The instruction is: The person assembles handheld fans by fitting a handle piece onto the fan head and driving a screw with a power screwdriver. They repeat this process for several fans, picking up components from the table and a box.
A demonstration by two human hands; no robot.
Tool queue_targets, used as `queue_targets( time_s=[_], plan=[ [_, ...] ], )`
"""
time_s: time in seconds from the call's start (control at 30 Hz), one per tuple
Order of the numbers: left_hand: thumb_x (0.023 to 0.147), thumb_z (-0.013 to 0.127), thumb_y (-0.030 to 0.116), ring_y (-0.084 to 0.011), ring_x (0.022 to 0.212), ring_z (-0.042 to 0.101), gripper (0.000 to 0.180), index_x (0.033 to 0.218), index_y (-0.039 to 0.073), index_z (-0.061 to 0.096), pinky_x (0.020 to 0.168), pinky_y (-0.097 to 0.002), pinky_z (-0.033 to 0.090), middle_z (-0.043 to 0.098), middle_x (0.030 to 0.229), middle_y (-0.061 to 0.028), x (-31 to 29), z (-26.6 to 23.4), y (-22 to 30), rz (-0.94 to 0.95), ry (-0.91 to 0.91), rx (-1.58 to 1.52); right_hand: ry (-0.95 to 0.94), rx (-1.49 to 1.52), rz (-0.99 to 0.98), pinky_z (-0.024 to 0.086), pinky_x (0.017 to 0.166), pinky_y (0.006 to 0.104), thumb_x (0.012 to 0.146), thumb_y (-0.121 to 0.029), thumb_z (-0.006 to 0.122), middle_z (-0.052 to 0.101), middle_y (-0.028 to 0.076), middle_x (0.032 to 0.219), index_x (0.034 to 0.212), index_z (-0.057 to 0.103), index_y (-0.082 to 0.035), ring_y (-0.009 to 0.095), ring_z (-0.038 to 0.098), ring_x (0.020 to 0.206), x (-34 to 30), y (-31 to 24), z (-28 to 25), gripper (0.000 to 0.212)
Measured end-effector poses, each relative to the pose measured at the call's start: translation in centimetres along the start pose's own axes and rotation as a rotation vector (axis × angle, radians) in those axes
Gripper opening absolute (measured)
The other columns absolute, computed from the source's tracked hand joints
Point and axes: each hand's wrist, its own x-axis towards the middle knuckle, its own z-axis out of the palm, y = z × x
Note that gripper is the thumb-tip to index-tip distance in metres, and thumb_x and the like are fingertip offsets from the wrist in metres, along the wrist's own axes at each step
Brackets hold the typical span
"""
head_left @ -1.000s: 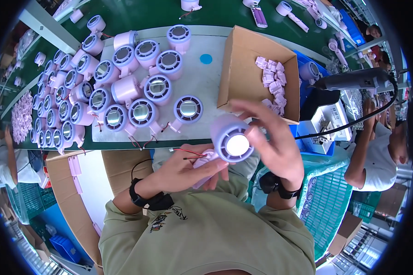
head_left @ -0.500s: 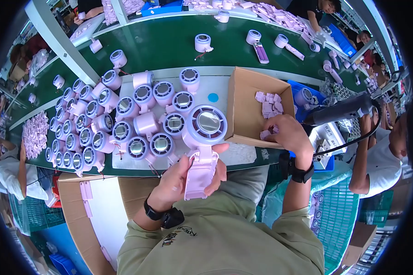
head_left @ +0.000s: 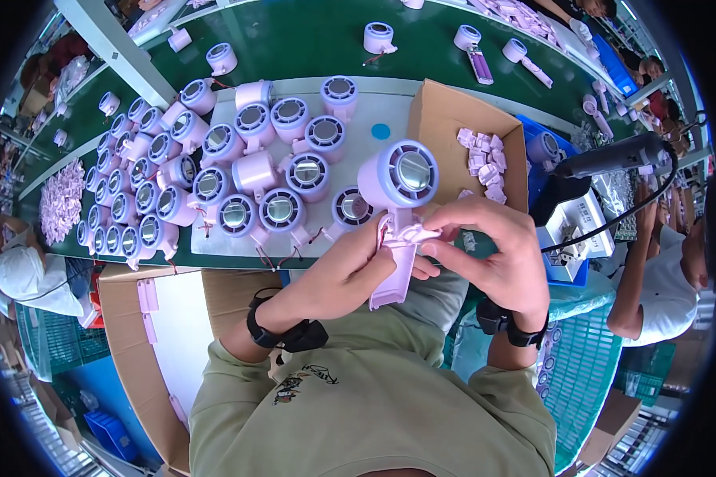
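Observation:
A lilac handheld fan [head_left: 399,176], its round grille facing up, is held above the table's near edge. Its hollow handle half [head_left: 395,278] hangs down towards me. My left hand [head_left: 346,274] is closed around that handle near the neck, where thin wires show. At the neck, my right hand [head_left: 493,248] pinches a small pink plastic piece [head_left: 415,233] against the handle's upper end. The fingertips partly cover how the piece sits there. Several similar pieces [head_left: 485,163] lie in the cardboard box [head_left: 437,119] beyond my right hand.
Many fan heads [head_left: 254,171] stand close together at the left on a white mat [head_left: 358,87]. A black electric screwdriver [head_left: 612,155] with a cable lies across a blue bin [head_left: 537,135] at the right. Behind runs a green belt [head_left: 294,44]. People work at both sides.
My right hand has left the cardboard box with a small pink piece and come to the fan's neck. My left hand has moved the fan right and turned it slightly.

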Motion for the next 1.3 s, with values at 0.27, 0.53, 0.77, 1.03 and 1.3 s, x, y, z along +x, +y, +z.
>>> queue_targets(
  time_s=[0.27,0.53,0.77,1.03,1.3],
  plan=[
    [0.099,0.036,0.006,-0.0162,0.103,0.061,0.038,0.137,-0.003,0.034,0.087,-0.0312,0.049,0.058,0.114,-0.0105,-0.5,0.8,0.2,-0.052,0.106,0.125,0.303,-0.207,-0.170,0.053,0.072,0.0295,0.069,0.001,0.079,0.065,0.009,0.099,0.099,0.071,-0.001,0.019,0.065,0.086,-1.6,1.4,4.2,0.031],
    [0.100,0.041,0.013,-0.0118,0.102,0.056,0.040,0.137,-0.003,0.038,0.086,-0.0304,0.046,0.057,0.117,-0.0104,-0.6,1.0,-2.1,-0.152,0.159,-0.150,0.468,-0.126,-0.289,0.053,0.071,0.0283,0.078,0.003,0.073,0.064,0.010,0.096,0.097,0.067,0.002,0.019,0.065,0.083,-3.1,1.9,5.4,0.019],
    [0.100,0.040,0.014,-0.0217,0.109,0.059,0.041,0.136,-0.007,0.038,0.094,-0.0370,0.045,0.057,0.123,-0.0179,1.1,3.4,-0.4,0.279,0.217,0.143,0.110,0.859,0.298,0.052,0.067,0.0242,0.093,-0.007,0.061,0.064,0.011,0.090,0.110,0.059,0.000,0.013,0.065,0.079,-5.0,2.7,6.5,0.019],
    [0.103,0.032,0.036,-0.0282,0.101,0.063,0.051,0.121,-0.010,0.044,0.088,-0.0362,0.049,0.062,0.112,-0.0258,0.6,3.4,-0.9,0.316,0.481,0.314,0.452,0.126,-0.036,0.049,0.068,0.0274,0.083,-0.023,0.075,0.062,0.012,0.098,0.120,0.054,0.001,0.016,0.062,0.081,-3.2,3.5,3.8,0.049],
    [0.103,0.031,0.032,-0.0250,0.059,0.064,0.045,0.116,-0.007,0.048,0.053,-0.0315,0.052,0.061,0.078,-0.0154,-0.3,3.2,0.0,0.055,0.416,-0.115,1.302,-0.420,0.259,0.048,0.075,0.0310,0.078,-0.024,0.080,0.063,0.012,0.089,0.127,0.042,0.005,0.018,0.059,0.080,-0.5,7.7,-6.9,0.069]
  ],
)
